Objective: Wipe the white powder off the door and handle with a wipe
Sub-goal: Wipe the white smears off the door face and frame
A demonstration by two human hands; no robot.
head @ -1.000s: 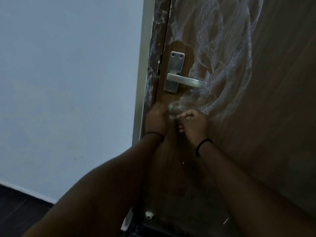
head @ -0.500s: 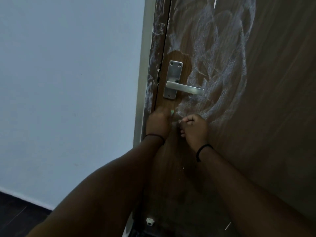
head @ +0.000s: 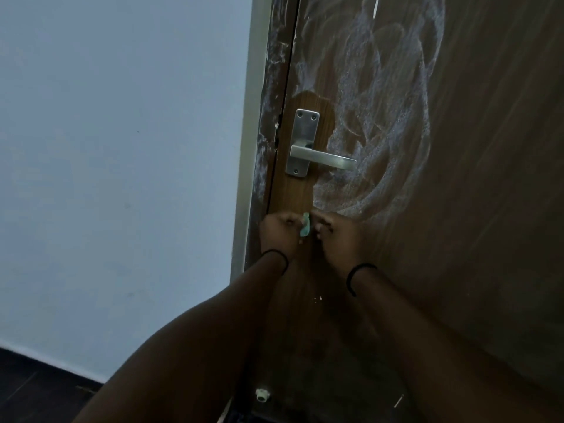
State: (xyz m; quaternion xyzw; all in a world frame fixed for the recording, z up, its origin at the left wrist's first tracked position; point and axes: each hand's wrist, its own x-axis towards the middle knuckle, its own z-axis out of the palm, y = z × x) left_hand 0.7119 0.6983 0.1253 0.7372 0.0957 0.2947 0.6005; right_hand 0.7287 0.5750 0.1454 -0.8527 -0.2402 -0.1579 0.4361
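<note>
A brown wooden door (head: 476, 184) carries swirls of white powder (head: 381, 132) to the right of and above its silver lever handle (head: 320, 158). The patch around the handle plate looks clean. Below the handle, my left hand (head: 279, 232) and my right hand (head: 338, 236) are held close together, both pinching a small crumpled pale green wipe (head: 305, 227) between them. Each wrist wears a thin black band.
The door frame (head: 271, 123) at the left edge is smeared with white powder. A pale wall (head: 122, 148) fills the left side, with dark floor (head: 36, 389) below. A small white door stopper (head: 262, 394) sits near the door's bottom.
The view has tilted upward, so the handle and my hands sit lower in the frame. The green wipe shows more between my hands, which have stayed below the handle.
</note>
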